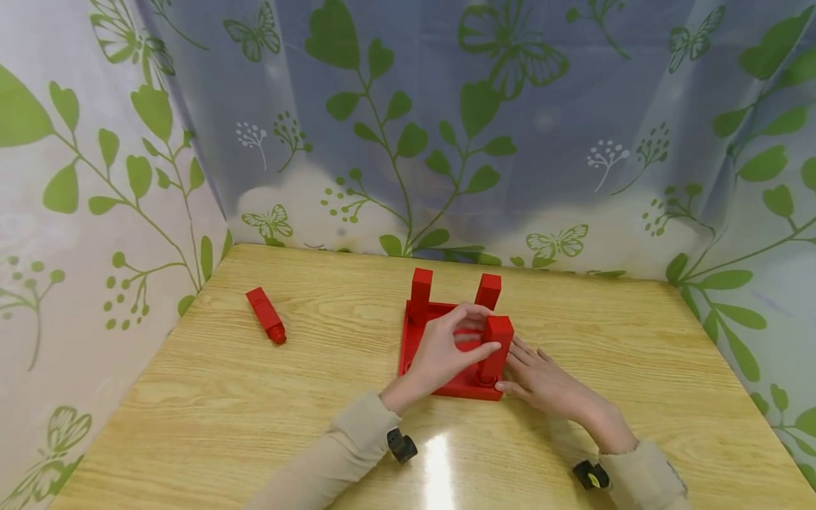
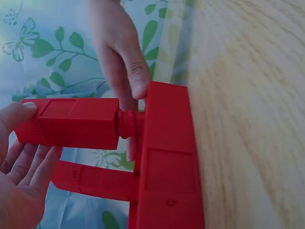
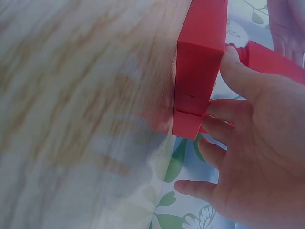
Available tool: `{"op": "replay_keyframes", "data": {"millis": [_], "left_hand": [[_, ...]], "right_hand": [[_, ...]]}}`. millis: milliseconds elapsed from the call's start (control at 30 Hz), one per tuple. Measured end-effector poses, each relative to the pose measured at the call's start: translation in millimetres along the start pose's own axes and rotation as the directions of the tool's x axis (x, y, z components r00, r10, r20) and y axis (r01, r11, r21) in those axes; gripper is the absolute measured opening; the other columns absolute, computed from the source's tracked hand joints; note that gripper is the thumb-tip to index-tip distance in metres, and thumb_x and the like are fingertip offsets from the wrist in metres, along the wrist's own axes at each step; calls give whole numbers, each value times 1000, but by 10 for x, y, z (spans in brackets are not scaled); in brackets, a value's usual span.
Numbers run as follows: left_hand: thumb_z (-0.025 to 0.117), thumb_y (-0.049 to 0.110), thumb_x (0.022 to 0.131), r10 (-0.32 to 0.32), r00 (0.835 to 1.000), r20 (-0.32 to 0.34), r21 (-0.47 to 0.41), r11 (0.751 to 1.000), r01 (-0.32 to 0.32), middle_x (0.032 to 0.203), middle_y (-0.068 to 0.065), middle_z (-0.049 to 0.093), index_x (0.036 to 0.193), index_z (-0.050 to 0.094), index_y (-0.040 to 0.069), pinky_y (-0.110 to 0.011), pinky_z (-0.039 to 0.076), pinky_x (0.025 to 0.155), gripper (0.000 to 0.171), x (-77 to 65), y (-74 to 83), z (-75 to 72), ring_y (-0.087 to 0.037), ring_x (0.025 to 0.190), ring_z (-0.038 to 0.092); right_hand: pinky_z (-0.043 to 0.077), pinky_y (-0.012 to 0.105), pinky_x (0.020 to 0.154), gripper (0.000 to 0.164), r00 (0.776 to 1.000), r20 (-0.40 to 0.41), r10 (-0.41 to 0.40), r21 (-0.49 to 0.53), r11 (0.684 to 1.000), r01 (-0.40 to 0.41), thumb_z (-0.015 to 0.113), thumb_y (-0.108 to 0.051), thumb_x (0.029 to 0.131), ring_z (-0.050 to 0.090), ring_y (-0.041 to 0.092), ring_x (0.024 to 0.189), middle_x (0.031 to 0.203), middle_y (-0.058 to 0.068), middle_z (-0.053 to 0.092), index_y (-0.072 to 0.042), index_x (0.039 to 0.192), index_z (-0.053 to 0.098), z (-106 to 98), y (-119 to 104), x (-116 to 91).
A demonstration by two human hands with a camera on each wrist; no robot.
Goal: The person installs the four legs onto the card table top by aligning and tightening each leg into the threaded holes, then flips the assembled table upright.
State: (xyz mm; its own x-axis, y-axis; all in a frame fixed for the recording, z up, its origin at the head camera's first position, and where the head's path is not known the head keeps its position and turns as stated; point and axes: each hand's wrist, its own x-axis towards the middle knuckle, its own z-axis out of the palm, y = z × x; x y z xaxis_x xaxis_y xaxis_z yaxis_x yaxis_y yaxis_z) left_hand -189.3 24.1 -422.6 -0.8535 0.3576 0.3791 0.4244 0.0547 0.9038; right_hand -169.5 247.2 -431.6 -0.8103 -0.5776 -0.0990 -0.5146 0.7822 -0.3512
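Observation:
A red square base with a raised rim lies on the table, and red block-shaped legs stand up from it. My left hand pinches the near-right leg by its upper part, between thumb and fingers. That leg stands upright; in the left wrist view its narrow round neck meets the base. My right hand rests against the base's right side with its fingers extended, its thumb touching the near-right corner. Two more legs, the far-left leg and the far-right leg, stand at the back corners. My left hand covers part of the base.
A loose red leg with a round end lies on its side on the left of the wooden table. Curtains with leaf and butterfly prints hang behind and on both sides of the table.

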Motion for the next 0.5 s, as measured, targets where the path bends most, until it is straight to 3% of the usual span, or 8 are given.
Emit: {"op": "replay_keyframes", "data": {"millis": [233, 500], "left_hand": [[78, 13, 90, 42, 997, 72, 99, 994, -49, 121, -4, 68, 128, 61, 9, -25, 54, 95, 42, -35, -75, 18, -17, 108, 68], [74, 11, 93, 103, 989, 102, 162, 980, -119, 125, -4, 66, 133, 60, 7, -24, 53, 95, 43, -45, -81, 43, -14, 110, 64]], "right_hand": [[26, 75, 108, 70, 1000, -19, -22, 6, 1000, 22, 59, -38, 102, 23, 51, 148, 159, 26, 33, 6, 152, 39, 19, 24, -16], [25, 75, 109, 73, 1000, -9, -24, 17, 1000, 24, 60, -40, 101, 23, 52, 147, 160, 27, 32, 5, 153, 38, 8, 31, -14]]}}
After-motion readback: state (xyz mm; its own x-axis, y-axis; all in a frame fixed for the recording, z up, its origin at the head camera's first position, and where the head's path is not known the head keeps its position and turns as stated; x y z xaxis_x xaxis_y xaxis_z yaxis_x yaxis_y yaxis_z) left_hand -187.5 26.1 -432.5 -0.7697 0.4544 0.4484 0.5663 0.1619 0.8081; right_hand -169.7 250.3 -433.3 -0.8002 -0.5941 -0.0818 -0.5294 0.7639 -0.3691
